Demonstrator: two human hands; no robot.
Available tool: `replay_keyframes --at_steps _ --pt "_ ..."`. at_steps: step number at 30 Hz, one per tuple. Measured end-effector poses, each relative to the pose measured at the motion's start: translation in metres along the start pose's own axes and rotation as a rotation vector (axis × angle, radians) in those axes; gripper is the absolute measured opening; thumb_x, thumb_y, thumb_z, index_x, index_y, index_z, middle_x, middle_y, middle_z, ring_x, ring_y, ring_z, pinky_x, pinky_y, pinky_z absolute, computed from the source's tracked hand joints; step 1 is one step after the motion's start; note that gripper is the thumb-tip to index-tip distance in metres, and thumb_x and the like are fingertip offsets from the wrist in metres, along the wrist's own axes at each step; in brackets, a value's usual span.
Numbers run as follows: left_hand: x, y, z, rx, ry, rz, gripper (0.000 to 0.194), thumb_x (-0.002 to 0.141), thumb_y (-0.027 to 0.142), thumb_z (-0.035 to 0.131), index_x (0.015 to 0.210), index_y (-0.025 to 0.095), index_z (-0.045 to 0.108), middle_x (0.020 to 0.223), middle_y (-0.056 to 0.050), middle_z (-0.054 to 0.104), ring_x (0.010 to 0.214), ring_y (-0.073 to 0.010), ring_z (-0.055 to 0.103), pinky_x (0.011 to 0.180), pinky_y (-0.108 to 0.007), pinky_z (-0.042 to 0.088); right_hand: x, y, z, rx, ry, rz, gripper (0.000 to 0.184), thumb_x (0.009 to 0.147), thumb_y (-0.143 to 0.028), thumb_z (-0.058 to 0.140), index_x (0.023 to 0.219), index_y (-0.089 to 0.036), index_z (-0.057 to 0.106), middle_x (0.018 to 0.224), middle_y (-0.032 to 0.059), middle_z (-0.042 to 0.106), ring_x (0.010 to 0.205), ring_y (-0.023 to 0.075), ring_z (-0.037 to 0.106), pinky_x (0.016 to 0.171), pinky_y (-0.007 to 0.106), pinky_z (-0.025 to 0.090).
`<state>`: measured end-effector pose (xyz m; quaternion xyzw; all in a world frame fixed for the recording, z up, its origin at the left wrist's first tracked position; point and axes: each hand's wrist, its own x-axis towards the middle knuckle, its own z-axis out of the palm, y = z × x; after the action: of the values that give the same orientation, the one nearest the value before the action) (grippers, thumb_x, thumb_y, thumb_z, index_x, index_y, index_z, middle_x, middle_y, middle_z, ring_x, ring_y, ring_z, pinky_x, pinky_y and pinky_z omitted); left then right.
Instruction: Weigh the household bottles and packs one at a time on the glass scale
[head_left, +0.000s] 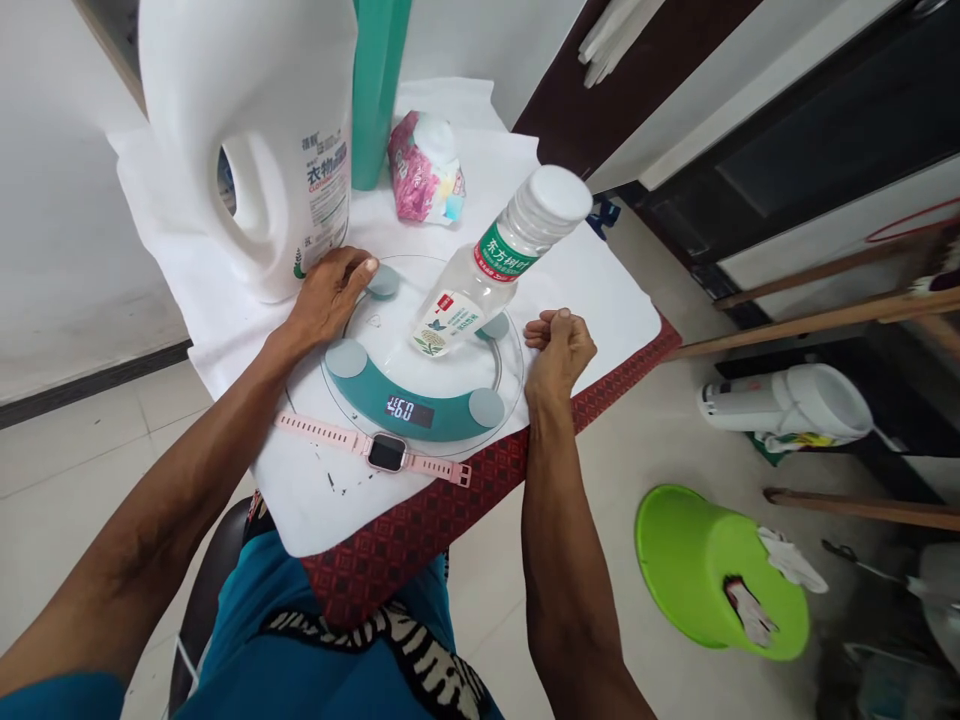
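A clear plastic bottle (pixel 469 290) with a white cap and green label stands on a round glass scale (pixel 397 405). The scale has a teal band and a lit display (pixel 409 411). My left hand (pixel 328 295) lies at the scale's left edge, thumb stretched out beside a round pad, holding nothing. Right beside it stands a big white laundry detergent jug (pixel 262 130). My right hand (pixel 561 352) rests at the table's right side, fingers loosely curled with nothing seen in them, apart from the bottle. A pink-strapped watch (pixel 387 453) lies in front of the scale.
Behind the scale are a pink-and-white packet (pixel 426 168) and a tall green object (pixel 379 90). White sheeting (pixel 315 520) covers the table over a red patterned cloth (pixel 420 540). On the floor to the right are a green tub (pixel 697 560) and a white bucket (pixel 787 400).
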<state>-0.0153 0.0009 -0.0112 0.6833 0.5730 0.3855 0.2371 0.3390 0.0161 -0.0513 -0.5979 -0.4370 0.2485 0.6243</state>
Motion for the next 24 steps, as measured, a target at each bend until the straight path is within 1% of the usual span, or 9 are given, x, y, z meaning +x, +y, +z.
replay_keyframes --at_steps 8,10,12,15,17,19,20,21,24 --pt "0.001 0.0 -0.002 0.01 -0.017 0.008 0.043 0.118 0.056 0.044 0.115 0.021 0.07 0.124 -0.016 0.079 0.121 -0.0315 0.073 0.115 -0.049 0.056 -0.004 -0.004 -0.002 -0.011 -0.029 0.014 0.064 0.101 -0.087 0.065 0.088 -0.025 0.067 0.078 -0.0003 0.07 0.071 0.0159 0.066 0.069 0.032 0.053" --pt "0.0 0.002 -0.002 0.009 -0.012 0.003 0.045 0.118 0.058 0.043 0.114 0.022 0.069 0.123 -0.015 0.079 0.12 -0.0314 0.073 0.115 -0.048 0.056 -0.006 -0.012 -0.003 -0.004 -0.011 0.036 0.065 0.099 -0.09 0.064 0.093 -0.025 0.068 0.085 0.0013 0.072 0.079 0.0181 0.07 0.073 0.034 0.056" --pt "0.0 0.005 -0.003 -0.003 -0.009 -0.006 0.047 0.117 0.061 0.042 0.113 0.022 0.069 0.123 -0.015 0.08 0.121 -0.032 0.074 0.117 -0.049 0.057 -0.011 -0.03 -0.005 0.012 -0.014 0.034 0.066 0.097 -0.091 0.065 0.105 -0.026 0.071 0.101 0.0048 0.078 0.096 0.0225 0.077 0.086 0.039 0.062" --pt "-0.002 0.012 -0.006 -0.032 -0.02 -0.028 0.053 0.114 0.064 0.041 0.115 0.021 0.071 0.126 -0.017 0.082 0.122 -0.034 0.075 0.119 -0.052 0.057 -0.027 -0.068 -0.003 0.058 -0.161 -0.051 0.079 0.092 -0.092 0.071 0.14 -0.029 0.069 0.142 0.012 0.079 0.137 0.0326 0.076 0.115 0.055 0.062" --pt "-0.004 0.015 -0.007 -0.038 -0.02 -0.053 0.056 0.112 0.067 0.041 0.116 0.021 0.073 0.128 -0.017 0.083 0.124 -0.0358 0.076 0.12 -0.053 0.057 -0.045 -0.092 0.007 0.061 -0.33 -0.122 0.104 0.078 -0.089 0.088 0.159 -0.031 0.06 0.164 0.0161 0.071 0.155 0.04 0.067 0.124 0.063 0.058" --pt "-0.004 0.015 -0.008 -0.034 -0.013 -0.074 0.058 0.111 0.069 0.041 0.117 0.022 0.074 0.13 -0.018 0.083 0.126 -0.0377 0.077 0.12 -0.054 0.058 -0.063 -0.109 0.025 0.005 -0.466 -0.136 0.122 0.067 -0.077 0.102 0.168 -0.029 0.052 0.176 0.0178 0.063 0.164 0.0435 0.059 0.13 0.066 0.053" --pt "-0.004 0.015 -0.008 -0.033 -0.008 -0.08 0.059 0.111 0.07 0.041 0.118 0.022 0.075 0.131 -0.018 0.083 0.128 -0.0385 0.077 0.121 -0.055 0.058 -0.071 -0.114 0.034 -0.028 -0.473 -0.116 0.124 0.065 -0.071 0.105 0.167 -0.027 0.051 0.175 0.0188 0.064 0.163 0.0444 0.06 0.132 0.068 0.052" --pt "-0.004 0.014 -0.008 -0.033 -0.004 -0.08 0.06 0.11 0.071 0.041 0.118 0.022 0.075 0.132 -0.019 0.084 0.128 -0.0392 0.077 0.121 -0.055 0.058 -0.078 -0.117 0.043 -0.062 -0.46 -0.082 0.116 0.066 -0.067 0.105 0.162 -0.026 0.055 0.168 0.0185 0.07 0.154 0.045 0.067 0.129 0.069 0.054" --pt "-0.003 0.009 -0.006 -0.035 0.0 -0.073 0.062 0.108 0.073 0.041 0.118 0.022 0.076 0.134 -0.02 0.084 0.131 -0.0403 0.077 0.123 -0.057 0.058 -0.089 -0.119 0.058 -0.109 -0.435 -0.025 0.072 0.075 -0.063 0.098 0.131 -0.03 0.066 0.13 0.0093 0.086 0.119 0.0418 0.08 0.11 0.067 0.063"
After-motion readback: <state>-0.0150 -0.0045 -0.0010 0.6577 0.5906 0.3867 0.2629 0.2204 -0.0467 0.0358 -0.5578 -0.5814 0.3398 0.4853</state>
